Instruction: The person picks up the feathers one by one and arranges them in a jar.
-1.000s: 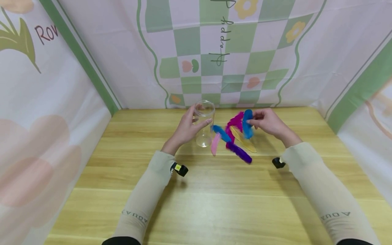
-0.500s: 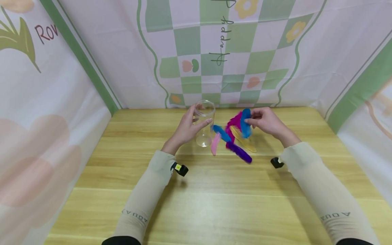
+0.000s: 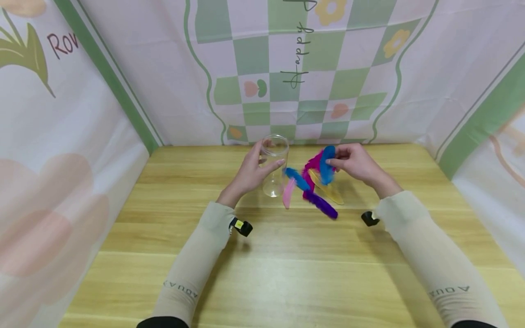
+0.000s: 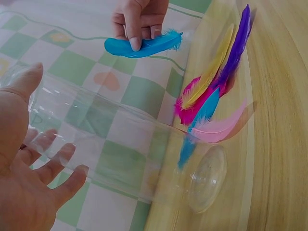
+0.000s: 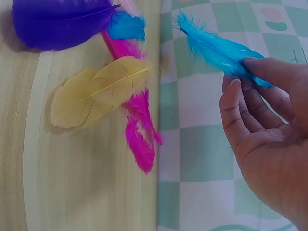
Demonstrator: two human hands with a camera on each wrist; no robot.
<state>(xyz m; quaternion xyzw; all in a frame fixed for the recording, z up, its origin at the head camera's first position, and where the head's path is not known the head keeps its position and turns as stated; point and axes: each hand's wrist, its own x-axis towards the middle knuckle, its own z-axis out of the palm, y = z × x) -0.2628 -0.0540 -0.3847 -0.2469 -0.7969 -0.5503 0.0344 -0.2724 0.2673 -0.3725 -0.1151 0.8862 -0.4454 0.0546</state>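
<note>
A clear, tall plastic cup [image 3: 273, 186] stands upright on the wooden table, its base also visible in the left wrist view. My left hand [image 3: 250, 173] grips its upper part, thumb on the near side and fingers round the far side. Between thumb and fingers, my right hand [image 3: 360, 164] pinches a blue feather [image 5: 216, 50] above the pile, to the right of the cup. Below it lie a purple feather [image 3: 322, 205], a yellow feather [image 5: 108, 86], magenta feathers [image 5: 140, 151], a pink feather [image 3: 288, 193] and another blue feather [image 3: 297, 178].
The wooden table [image 3: 262, 273] reaches back to a fabric backdrop [image 3: 348, 54] with green checks. Similar printed fabric walls [image 3: 49, 173] rise on both sides. A small black camera sits at each wrist, the left one [image 3: 242, 226] near the sleeve cuff.
My right hand has shifted slightly left with the blue feather, now over the magenta and yellow feathers. The left hand and the cup have hardly moved.
</note>
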